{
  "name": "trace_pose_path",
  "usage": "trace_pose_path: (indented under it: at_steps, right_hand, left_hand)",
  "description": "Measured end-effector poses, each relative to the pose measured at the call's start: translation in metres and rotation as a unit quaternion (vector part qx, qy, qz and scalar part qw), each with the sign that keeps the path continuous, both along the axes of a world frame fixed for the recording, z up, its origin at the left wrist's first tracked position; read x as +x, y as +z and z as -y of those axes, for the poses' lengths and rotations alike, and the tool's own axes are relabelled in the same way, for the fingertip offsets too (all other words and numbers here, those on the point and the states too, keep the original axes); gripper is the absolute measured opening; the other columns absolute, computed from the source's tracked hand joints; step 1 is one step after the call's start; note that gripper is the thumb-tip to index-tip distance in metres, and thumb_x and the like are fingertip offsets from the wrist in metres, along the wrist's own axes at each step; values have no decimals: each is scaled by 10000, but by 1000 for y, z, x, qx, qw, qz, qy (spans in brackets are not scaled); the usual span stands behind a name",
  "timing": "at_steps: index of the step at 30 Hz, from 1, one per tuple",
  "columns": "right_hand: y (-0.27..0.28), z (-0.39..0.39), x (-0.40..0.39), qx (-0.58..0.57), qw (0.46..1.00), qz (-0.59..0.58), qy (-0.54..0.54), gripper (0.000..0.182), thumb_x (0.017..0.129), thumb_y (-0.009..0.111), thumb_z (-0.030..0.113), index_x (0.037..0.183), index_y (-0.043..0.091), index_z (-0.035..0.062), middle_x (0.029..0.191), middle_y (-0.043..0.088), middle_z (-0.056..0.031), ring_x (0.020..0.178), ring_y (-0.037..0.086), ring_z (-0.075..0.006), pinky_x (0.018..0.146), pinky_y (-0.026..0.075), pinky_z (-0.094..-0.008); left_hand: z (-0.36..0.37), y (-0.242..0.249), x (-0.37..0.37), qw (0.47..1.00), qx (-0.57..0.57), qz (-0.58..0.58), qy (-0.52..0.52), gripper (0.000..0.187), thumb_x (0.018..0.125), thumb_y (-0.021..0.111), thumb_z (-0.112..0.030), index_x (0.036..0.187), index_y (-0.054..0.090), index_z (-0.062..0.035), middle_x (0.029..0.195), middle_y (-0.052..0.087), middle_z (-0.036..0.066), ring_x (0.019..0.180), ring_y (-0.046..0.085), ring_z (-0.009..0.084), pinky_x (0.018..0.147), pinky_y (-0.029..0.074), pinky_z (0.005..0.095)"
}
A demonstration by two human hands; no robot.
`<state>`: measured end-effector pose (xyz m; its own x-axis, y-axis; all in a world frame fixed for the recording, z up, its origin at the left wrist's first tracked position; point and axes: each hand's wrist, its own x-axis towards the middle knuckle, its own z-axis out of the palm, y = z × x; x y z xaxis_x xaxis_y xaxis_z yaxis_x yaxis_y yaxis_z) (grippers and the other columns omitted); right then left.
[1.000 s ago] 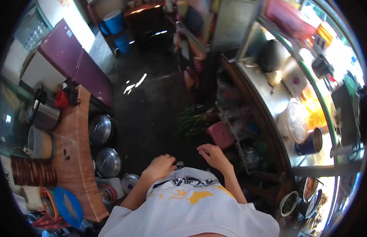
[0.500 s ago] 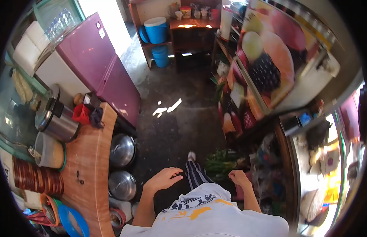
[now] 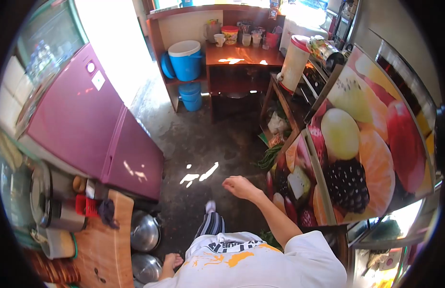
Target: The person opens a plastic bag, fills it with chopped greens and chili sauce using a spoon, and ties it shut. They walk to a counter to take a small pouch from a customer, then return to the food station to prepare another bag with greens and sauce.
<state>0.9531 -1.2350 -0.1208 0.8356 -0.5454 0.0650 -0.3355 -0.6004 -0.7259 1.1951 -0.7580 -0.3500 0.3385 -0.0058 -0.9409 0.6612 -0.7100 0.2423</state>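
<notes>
My right hand is stretched out in front of me over the dark floor. Its fingers curl inward loosely, and I see nothing in them. Low by my left side is my left hand, its fingers bent in and no object showing; it is nearest to the round metal pot lids beside the wooden counter. Neither hand touches anything. To the right of my right forearm stands a fridge with a fruit print.
A purple fridge stands at left, before the wooden counter. Ahead is a brown shelf with cups and a blue bucket. A white drink dispenser sits on a rack at right. Green vegetables lie low beside it.
I have stepped forward and the view has tipped up toward the shelf. My right hand has swung forward and across; my left hand has dropped back and its fingers have curled in.
</notes>
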Motion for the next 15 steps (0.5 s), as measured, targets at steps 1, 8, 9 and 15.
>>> trace_pose_path:
  at_steps: [1, 8, 9, 15]
  right_hand:
    - [3, 23, 17, 21, 1000, 10, 18, 174, 862, 617, 154, 965, 676, 27, 917, 666, -169, 859, 652, -345, 762, 523, -415]
    - [6, 228, 94, -26, 999, 10, -41, 135, 857, 627, 117, 942, 686, 30, 860, 676, -148, 833, 668, -303, 738, 534, -379]
    - [12, 267, 100, -46, 997, 24, -63, 131, 855, 629, 112, 939, 688, 31, 859, 676, -148, 825, 668, -302, 731, 535, -375]
    - [84, 446, 109, -41, 969, 122, -211, 73, 845, 653, 60, 880, 713, 38, 826, 688, -145, 738, 674, -250, 689, 538, -339]
  left_hand:
    - [9, -5, 6, 1000, 11, -22, -6, 152, 891, 538, -125, 835, 645, -32, 691, 631, 125, 657, 658, 277, 544, 561, 416]
    - [245, 22, 140, 894, -173, 128, -392, 191, 889, 523, -137, 768, 652, -63, 679, 629, 106, 625, 642, 269, 526, 531, 423]
    - [298, 28, 173, 900, -167, 132, -380, 198, 889, 521, -139, 759, 653, -68, 677, 629, 103, 621, 640, 268, 523, 527, 424]
    - [675, 72, 314, 923, -324, 183, -101, 73, 905, 569, -119, 849, 600, -85, 639, 524, -2, 484, 490, 100, 392, 389, 240]
